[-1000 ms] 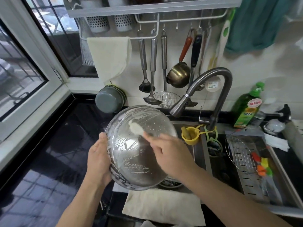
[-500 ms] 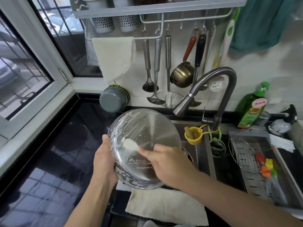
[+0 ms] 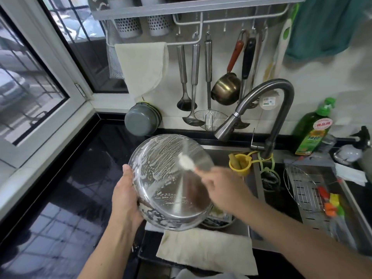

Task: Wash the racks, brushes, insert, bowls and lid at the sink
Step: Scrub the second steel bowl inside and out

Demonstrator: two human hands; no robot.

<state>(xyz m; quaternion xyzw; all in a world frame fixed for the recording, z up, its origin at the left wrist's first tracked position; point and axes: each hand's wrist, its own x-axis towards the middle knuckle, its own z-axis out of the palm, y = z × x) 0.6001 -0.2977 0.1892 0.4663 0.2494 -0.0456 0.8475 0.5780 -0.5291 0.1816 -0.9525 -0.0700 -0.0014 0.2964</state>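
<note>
Our left hand grips the soapy bowl left of the faucet; our right hand pinches a brush against it.

Daylight comes in through the window on my far left and leaves the kitchen evenly but softly lit, with pale reflections of the panes lying across the glossy black counter near me. My right hand and the soapy brush it grips are smeared by motion blur, while a bright streak of glare runs down the steel bowl. The wide lens bends the window frame and shelf at the edges, and the far right corner looks soft and dim.
</note>
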